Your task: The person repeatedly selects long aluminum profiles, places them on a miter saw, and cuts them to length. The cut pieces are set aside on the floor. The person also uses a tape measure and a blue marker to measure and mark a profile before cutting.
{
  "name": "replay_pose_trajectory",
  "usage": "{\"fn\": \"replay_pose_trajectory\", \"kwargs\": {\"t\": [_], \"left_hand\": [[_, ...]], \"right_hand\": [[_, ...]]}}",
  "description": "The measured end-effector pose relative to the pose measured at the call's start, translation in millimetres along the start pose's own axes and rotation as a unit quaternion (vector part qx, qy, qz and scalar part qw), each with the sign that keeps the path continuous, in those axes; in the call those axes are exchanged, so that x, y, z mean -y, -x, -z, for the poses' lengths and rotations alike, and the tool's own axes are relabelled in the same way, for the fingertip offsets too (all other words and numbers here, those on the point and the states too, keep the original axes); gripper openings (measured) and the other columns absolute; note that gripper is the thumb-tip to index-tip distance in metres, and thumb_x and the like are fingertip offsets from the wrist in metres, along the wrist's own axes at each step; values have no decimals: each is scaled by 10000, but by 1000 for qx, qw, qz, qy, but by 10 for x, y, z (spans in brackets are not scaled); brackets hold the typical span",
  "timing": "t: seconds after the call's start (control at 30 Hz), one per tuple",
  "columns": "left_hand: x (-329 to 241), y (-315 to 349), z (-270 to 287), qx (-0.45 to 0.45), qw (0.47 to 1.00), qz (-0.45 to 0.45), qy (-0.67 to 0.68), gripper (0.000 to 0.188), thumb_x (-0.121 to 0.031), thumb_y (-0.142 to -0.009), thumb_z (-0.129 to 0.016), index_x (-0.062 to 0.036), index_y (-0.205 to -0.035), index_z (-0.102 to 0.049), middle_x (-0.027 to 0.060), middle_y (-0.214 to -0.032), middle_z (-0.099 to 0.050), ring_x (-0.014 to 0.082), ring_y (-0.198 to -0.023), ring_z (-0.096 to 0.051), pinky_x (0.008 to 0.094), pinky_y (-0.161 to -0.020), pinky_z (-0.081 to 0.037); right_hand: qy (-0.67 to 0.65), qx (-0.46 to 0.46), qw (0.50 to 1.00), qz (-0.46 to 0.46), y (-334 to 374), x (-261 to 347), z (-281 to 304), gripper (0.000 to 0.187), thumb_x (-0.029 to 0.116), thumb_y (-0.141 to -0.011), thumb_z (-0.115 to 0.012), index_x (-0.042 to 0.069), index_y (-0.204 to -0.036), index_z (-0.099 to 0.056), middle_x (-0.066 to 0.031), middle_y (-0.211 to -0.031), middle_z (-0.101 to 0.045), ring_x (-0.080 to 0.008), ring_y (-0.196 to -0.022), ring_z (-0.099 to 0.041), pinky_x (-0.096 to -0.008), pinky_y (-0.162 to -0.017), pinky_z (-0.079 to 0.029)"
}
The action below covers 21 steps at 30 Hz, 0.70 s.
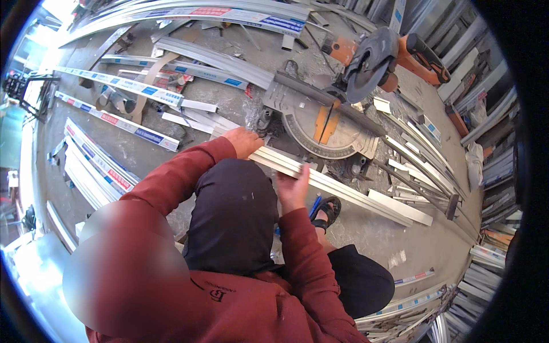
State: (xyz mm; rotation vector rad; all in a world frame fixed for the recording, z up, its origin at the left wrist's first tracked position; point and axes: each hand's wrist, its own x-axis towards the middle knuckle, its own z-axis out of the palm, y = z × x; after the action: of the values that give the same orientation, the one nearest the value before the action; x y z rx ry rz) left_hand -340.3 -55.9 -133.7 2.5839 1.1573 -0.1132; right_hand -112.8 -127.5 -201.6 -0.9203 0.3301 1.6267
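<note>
Several long white metal profiles (343,192) lie slantwise in front of me, running from the upper left down to the right. My left hand (245,142) is closed over their upper-left part, knuckles up. Farther along, my right hand (294,186) grips the same profiles from the near side; its thumb shows at the upper edge, while the other fingers are mostly hidden. Just beyond the profiles stands a mitre saw with a round grey base (297,123) and an orange slot plate. Its blade (369,71) is raised over the far right of the base.
Bundles of wrapped profiles (143,91) cover the floor on the left and far side. Loose offcuts (420,166) lie right of the saw. Stacked lengths (497,137) line the right edge. My knee (231,211) is close to the held profiles, and a sandaled foot (326,211) is below them.
</note>
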Motion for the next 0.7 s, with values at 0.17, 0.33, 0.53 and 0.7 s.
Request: {"fn": "replay_pose_trajectory", "kwargs": {"t": [0.17, 0.33, 0.53, 0.7], "left_hand": [[601, 677, 236, -85, 996, 2, -11, 468, -186, -661, -789, -97, -1085, -611, 117, -1014, -642, 322, -981, -620, 434, -859, -484], [1575, 1528, 683, -151, 956, 194, -157, 263, -63, -696, -688, -102, -955, -659, 119, -928, -647, 324, -976, -610, 447, -938, -444], [1024, 65, 845, -61, 997, 42, -26, 453, -240, -623, -806, -89, -1015, -637, 139, -965, -653, 344, -985, -623, 447, -892, -488], [1267, -505, 691, 69, 996, 55, -12, 502, -283, -581, -836, -103, -1023, -681, 153, -991, -678, 353, -983, -647, 466, -868, -507]], "right_hand": [[-55, -92, 980, 168, -175, 1385, 893, 682, 586, -888, -558, 108, -1364, -457, -151, -1313, -533, -359, -1157, -557, -529, -977, -483], [-65, -160, 928, 330, 189, 2235, 1045, 762, 670, -892, -451, 87, -1382, -441, -164, -1342, -501, -348, -1137, -562, -519, -986, -490], [47, -61, 986, 145, -117, 808, 42, 547, 620, -940, -486, 128, -1175, -532, -97, -976, -607, -252, -779, -565, -427, -685, -492], [120, -70, 975, 176, -205, 819, -253, 572, 600, -930, -535, 69, -1145, -548, -109, -936, -629, -235, -825, -623, -375, -684, -534]]}}
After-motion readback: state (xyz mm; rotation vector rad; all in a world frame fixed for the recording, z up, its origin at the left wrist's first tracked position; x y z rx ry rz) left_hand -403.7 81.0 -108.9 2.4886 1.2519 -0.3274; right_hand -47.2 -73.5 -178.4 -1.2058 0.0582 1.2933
